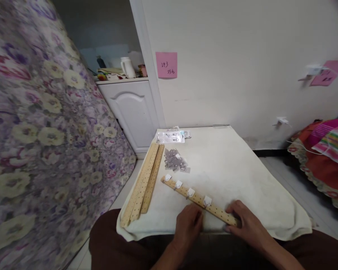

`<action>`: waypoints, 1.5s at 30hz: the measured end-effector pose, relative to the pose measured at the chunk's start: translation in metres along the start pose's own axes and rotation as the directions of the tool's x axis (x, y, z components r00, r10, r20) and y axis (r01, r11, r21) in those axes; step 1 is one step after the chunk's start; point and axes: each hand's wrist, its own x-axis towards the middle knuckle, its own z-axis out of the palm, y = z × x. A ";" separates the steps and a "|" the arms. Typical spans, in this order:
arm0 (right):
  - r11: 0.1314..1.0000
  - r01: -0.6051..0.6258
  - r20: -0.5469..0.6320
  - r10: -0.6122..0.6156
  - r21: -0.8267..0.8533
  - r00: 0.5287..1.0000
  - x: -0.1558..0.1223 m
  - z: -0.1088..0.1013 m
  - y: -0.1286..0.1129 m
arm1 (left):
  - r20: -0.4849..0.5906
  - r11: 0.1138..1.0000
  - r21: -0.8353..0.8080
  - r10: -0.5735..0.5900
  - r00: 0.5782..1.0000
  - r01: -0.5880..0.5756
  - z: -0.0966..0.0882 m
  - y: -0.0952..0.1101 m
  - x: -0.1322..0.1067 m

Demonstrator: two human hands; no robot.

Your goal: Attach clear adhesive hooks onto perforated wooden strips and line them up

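A perforated wooden strip (183, 191) lies at a slant on the white-covered table. Several white tags (190, 192) hang along it on small metal fittings. Its near right end is in my right hand (246, 225), thumb on one edge and fingers over the other. My left hand (188, 222) is closed beside the strip's lower edge, just below the tag nearest me. Its fingertips are pinched together, and what they hold, if anything, is hidden. Beyond the strip's far end lies a pile of small grey pieces with metal fittings (174, 160).
More perforated wooden strips (145, 182) lie along the table's left side. Clear plastic packaging (171, 137) sits at the back left. The white cloth (222, 161) drapes over the table edges. A floral curtain (53, 142) hangs at left; bedding (323, 153) is at right.
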 end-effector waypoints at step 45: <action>0.996 -0.060 -0.018 0.061 0.063 0.998 0.016 0.026 -0.018 | -0.019 0.993 0.118 -0.013 1.000 0.015 -0.048 -0.037 -0.007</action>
